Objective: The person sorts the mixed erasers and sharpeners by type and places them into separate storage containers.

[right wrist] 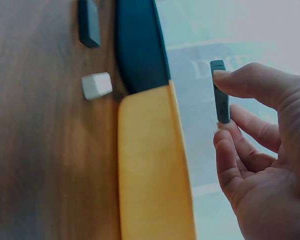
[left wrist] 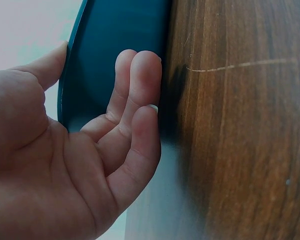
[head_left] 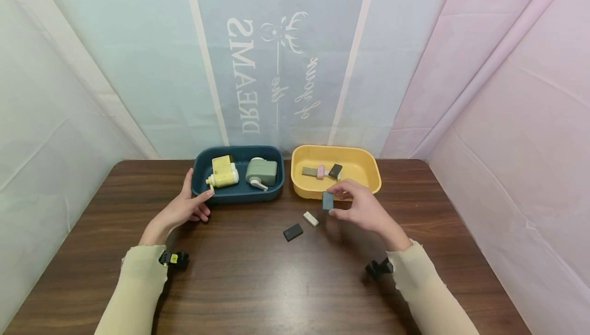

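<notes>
My right hand [head_left: 361, 207] pinches a small flat blue-grey block [head_left: 328, 201] between thumb and fingertips, above the front rim of the yellow bin [head_left: 306, 193]. In the right wrist view the block [right wrist: 220, 92] appears edge-on. At the front left corner of the dark blue bin [head_left: 244, 197], my left hand [head_left: 184, 207] holds the rim with its thumb on top. Three of its fingers [left wrist: 146, 75] curl beside the outer wall in the left wrist view. A white piece [head_left: 311, 218] and a black flat piece [head_left: 293, 232] lie on the table before the bins.
Inside the blue bin are a yellow bottle-shaped item [head_left: 223, 172] and a green one [head_left: 261, 172] with a pale spout. The yellow bin holds small pieces: grey [head_left: 309, 171], pink [head_left: 320, 171] and black [head_left: 335, 171]. A printed cloth [head_left: 295, 68] hangs behind the wooden table [head_left: 258, 273].
</notes>
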`<state>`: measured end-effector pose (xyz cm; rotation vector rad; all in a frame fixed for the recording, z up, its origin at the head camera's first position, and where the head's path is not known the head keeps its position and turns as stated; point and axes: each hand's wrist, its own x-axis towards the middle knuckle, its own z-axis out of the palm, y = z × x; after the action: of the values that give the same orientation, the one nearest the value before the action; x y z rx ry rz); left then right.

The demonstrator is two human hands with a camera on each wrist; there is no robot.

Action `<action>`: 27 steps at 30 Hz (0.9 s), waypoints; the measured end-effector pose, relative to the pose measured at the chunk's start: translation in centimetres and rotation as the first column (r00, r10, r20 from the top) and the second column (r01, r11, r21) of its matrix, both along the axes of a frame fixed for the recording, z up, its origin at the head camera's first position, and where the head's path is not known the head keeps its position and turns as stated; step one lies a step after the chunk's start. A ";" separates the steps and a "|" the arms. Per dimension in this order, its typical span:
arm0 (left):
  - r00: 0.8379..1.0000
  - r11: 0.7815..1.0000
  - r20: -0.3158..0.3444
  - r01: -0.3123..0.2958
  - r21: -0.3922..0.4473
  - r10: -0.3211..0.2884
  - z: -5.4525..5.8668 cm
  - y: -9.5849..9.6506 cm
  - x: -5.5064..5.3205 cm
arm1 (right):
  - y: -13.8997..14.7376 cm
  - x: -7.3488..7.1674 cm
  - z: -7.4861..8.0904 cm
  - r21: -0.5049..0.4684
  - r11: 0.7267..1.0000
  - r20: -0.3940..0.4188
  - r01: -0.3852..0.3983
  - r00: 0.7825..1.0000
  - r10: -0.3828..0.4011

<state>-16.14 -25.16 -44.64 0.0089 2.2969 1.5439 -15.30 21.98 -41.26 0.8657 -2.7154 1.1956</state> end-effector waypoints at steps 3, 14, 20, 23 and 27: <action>1.000 1.000 -0.002 0.002 0.003 -0.002 0.0 0.0 0.0 | 0.5 -0.6 0.5 0.001 1.000 0.011 0.026 1.000 -0.026; 1.000 1.000 -0.009 0.002 -0.012 -0.002 -0.1 0.1 0.0 | 1.3 -2.6 1.6 -0.009 0.999 0.029 0.046 0.999 -0.046; 1.000 1.000 -0.014 0.003 -0.012 -0.003 0.0 0.1 0.1 | 1.3 -3.6 2.5 0.053 0.998 0.005 0.031 1.000 -0.031; 1.000 1.000 -0.016 0.006 -0.012 -0.006 -0.1 0.1 0.1 | 1.4 -4.2 3.0 0.071 0.997 -0.006 0.028 1.000 -0.027; 1.000 1.000 -0.016 0.005 -0.008 -0.005 -0.1 0.1 0.1 | 1.4 -5.0 3.7 0.088 0.996 -0.009 0.028 1.000 -0.027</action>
<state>-15.99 -25.08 -44.74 0.0245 2.3130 1.5382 -20.25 23.39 -37.58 0.8373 -2.7830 1.0720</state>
